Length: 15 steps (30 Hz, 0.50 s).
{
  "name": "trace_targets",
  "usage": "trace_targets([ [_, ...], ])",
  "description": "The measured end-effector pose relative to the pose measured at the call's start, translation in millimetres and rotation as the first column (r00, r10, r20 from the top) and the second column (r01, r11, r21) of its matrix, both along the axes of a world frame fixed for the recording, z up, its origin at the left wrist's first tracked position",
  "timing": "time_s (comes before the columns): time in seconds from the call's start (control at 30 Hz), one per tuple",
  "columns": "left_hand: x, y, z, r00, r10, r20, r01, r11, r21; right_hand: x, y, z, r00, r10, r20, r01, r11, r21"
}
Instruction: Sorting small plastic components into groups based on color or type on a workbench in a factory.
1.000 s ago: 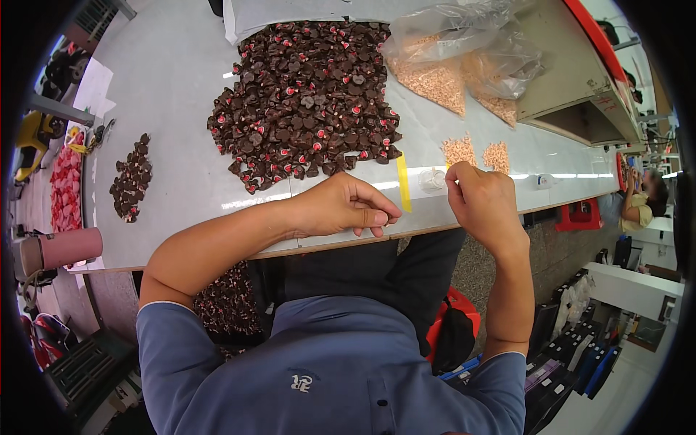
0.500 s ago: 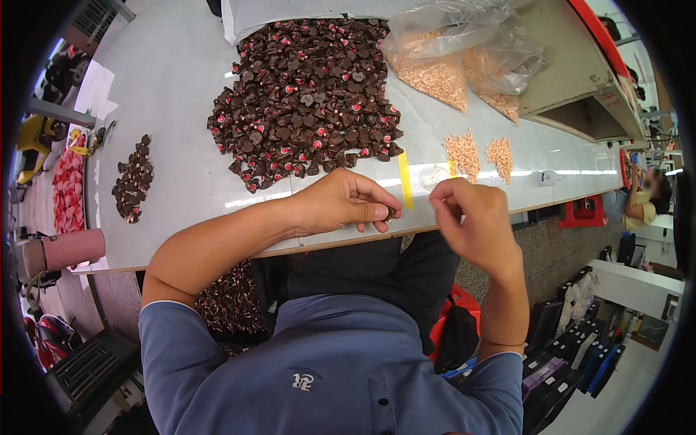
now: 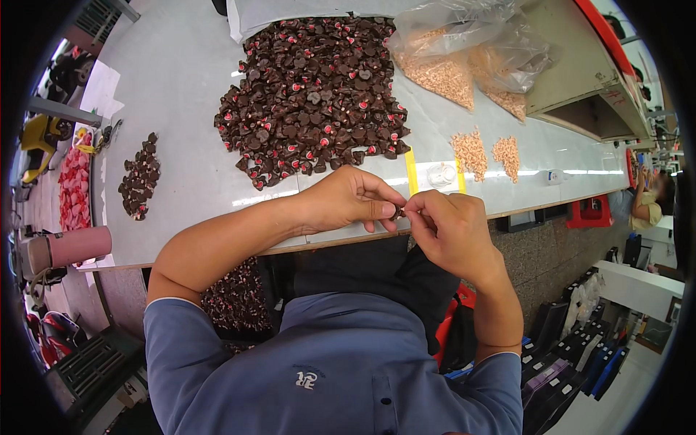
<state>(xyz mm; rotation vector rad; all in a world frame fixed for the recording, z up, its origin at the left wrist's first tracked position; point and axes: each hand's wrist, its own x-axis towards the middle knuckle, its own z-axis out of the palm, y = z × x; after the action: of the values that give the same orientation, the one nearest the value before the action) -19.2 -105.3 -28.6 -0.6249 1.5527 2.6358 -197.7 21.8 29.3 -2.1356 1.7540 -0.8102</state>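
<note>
So we've got both hands pinched together right at the near edge of the white table [image 3: 188, 167]. Our left hand [image 3: 351, 199] is curled mostly closed, thumb and fingertips nipping one small dark piece [image 3: 398, 213], and our right hand [image 3: 453, 228] comes in from the right with its fingertips closed on that same piece, so the two hands meet on it. The piece itself is tiny and mostly hidden between the fingers, can't really make out its shape.

Just beyond our hands sits a big pile of dark brown parts [image 3: 312, 90] with red and pink spots, spread across the middle of the table. Right of that pile, close to our right hand, there's a small clear tray with yellow sides [image 3: 435, 174], and just right of it two little heaps of tan pellets [image 3: 487, 151]. Further back on the right, clear plastic bags [image 3: 464, 51] hold more of the same tan stuff.

Over on the left of the table there's a smaller pile of dark parts [image 3: 139, 185], well apart from the main one. Off the left edge sits a pink cylinder [image 3: 76, 246], and further away on that side a heap of red pieces [image 3: 72, 185]
</note>
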Motion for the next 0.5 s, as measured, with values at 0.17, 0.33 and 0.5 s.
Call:
trace_targets([
  [0.17, 0.7, -1.2, -1.1, 1.0, -0.008, -0.018, 0.008, 1.0, 0.003, 1.6, 0.5, -5.5, 0.999, 0.001, 0.053, -0.002, 1.0, 0.013],
  [0.33, 3.1, -0.5, 3.2, 1.0, 0.001, -0.017, -0.002, 1.0, -0.008, 2.2, 1.7, -4.9, 0.893, -0.222, 0.391, 0.146, 0.966, 0.214],
  [0.5, 2.3, -2.2, 2.9, 0.999, -0.032, -0.006, 0.032, 0.999, -0.04, 3.5, -2.3, -8.4, 0.86, -0.257, 0.442, 0.068, 0.914, 0.4],
])
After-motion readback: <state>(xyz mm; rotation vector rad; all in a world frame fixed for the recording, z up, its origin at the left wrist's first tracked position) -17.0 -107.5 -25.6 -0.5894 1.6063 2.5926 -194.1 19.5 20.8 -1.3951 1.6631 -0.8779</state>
